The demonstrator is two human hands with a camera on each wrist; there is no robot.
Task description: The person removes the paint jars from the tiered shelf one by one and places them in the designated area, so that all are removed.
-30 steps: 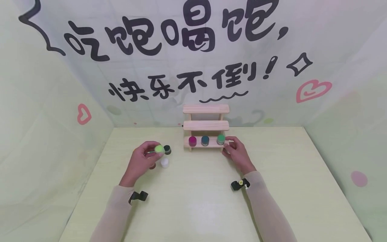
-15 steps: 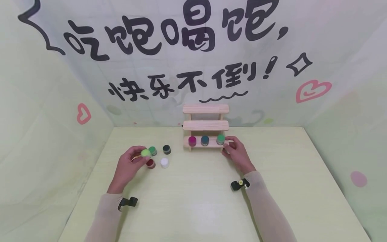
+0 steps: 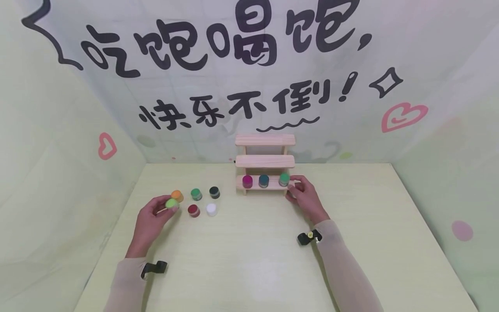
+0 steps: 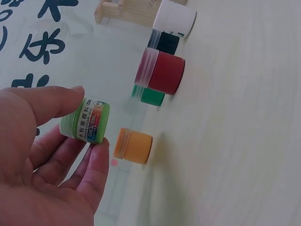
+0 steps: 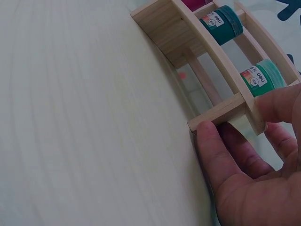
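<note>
My left hand point(image 3: 148, 223) pinches a light green paint jar point(image 4: 87, 120) between thumb and fingertips, held above the table. An orange paint jar point(image 3: 177, 196) stands just beyond it. My right hand point(image 3: 309, 201) grips the right end of the lowest step of a three-step wooden rack point(image 3: 265, 161); in the right wrist view, the thumb lies at the step's end and a fingertip touches the leg. On that lowest step sit a magenta jar point(image 3: 247, 181), a dark teal jar point(image 5: 223, 24) and a green jar point(image 5: 262, 79). The magenta one is mostly cut off in the right wrist view.
Right of the orange jar, a second green jar point(image 3: 196, 194), a black jar point(image 3: 214, 192), a dark red jar point(image 4: 162, 71) and a white jar point(image 3: 211, 209) stand on the pale table point(image 3: 249, 260). A printed cloth wall point(image 3: 218, 143) rises behind the rack.
My left hand has carried the light green jar leftward and slightly nearer, uncovering the orange, second green and dark red jars. My right hand has stayed at the rack.
</note>
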